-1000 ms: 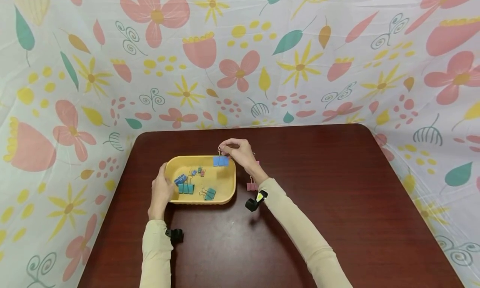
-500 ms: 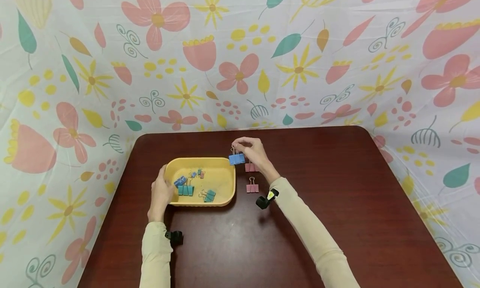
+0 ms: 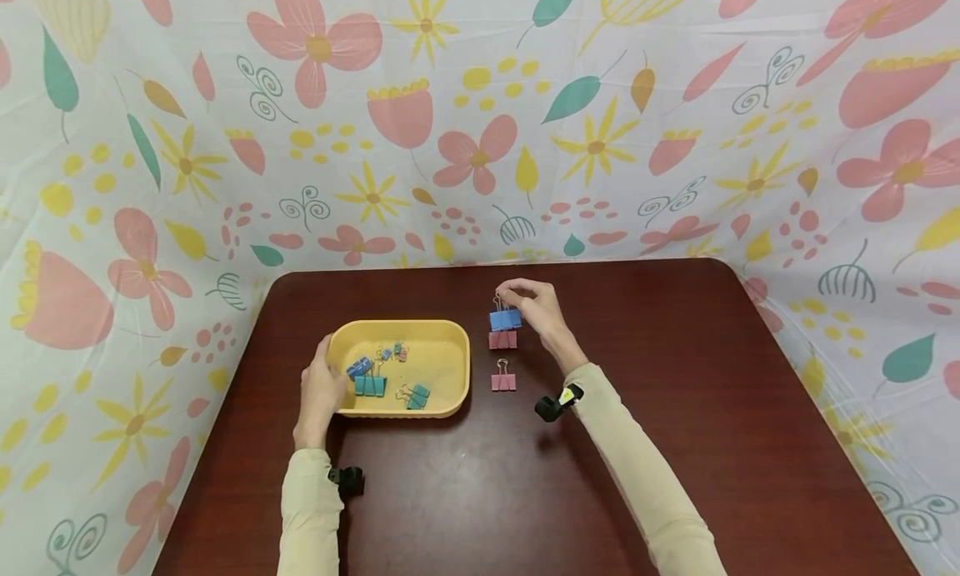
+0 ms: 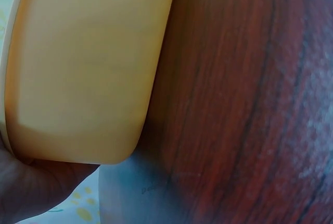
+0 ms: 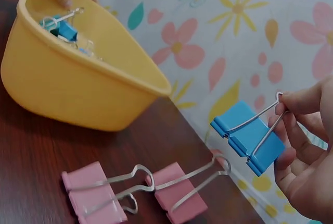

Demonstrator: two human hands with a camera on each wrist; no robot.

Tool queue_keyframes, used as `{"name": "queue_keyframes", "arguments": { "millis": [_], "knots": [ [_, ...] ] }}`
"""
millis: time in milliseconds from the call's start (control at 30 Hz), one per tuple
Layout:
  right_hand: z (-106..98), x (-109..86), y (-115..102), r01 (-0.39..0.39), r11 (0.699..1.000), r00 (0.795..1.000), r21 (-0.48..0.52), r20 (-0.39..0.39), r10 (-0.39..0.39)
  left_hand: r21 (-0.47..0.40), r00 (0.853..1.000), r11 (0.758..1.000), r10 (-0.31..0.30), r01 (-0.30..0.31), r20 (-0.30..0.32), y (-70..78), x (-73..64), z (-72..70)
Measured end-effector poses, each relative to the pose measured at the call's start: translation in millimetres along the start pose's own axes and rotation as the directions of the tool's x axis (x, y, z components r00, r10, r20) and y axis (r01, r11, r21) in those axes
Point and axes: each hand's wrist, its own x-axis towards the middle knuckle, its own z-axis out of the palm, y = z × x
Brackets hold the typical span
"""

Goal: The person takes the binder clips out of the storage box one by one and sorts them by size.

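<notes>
My right hand [image 3: 542,313] pinches a blue binder clip [image 5: 250,136] by its wire handles, holding it up off the table. In the head view this clip overlaps the farther of two pink binder clips [image 3: 502,340]; the nearer pink clip [image 3: 503,382] stands toward me. Both rest on the table right of a yellow bin [image 3: 405,411]. At the bin's left end my left hand [image 3: 321,390] grips the wall, thumb over the rim. Inside lie a blue binder clip [image 3: 359,368], two teal clips [image 3: 370,385] and several tiny clips [image 3: 393,353].
The dark reddish-brown table [image 3: 465,509] has rounded far corners. A flower-print cloth [image 3: 480,76] hangs behind it and along both sides. Each wrist carries a small black camera [image 3: 551,407].
My right hand has carried the blue binder clip from above the bin rightward to over the pink clips. The left hand has stayed at the bin.
</notes>
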Motion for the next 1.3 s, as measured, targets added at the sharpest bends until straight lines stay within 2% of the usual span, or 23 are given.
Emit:
{"name": "queue_keyframes", "arguments": {
  "millis": [333, 567, 900, 1300],
  "knots": [
    [-25, -2.4, 11, -0.030, 0.999, 0.998, -0.019, -0.047, 0.029, 0.001, 1.000, 1.000, -0.005, 0.005, 0.002, -0.1, 0.5, -0.4],
    [-39, -7.3, 26, -0.052, 0.998, 0.997, -0.042, -0.056, 0.050, -0.016, 1.000, 1.000, -0.001, 0.001, 0.000, 1.3, -0.2, -1.8],
    [-50, -18.2, 54, -0.103, 0.993, 0.992, -0.059, -0.076, 0.098, -0.043, 1.000, 0.999, -0.012, 0.013, 0.021, 0.3, -2.9, -0.8],
    [-63, -21.8, 67, -0.117, 0.991, 0.987, -0.072, -0.118, 0.108, -0.027, 1.000, 1.000, 0.008, -0.007, 0.009, -1.8, -2.8, -0.5]
  ]
}}
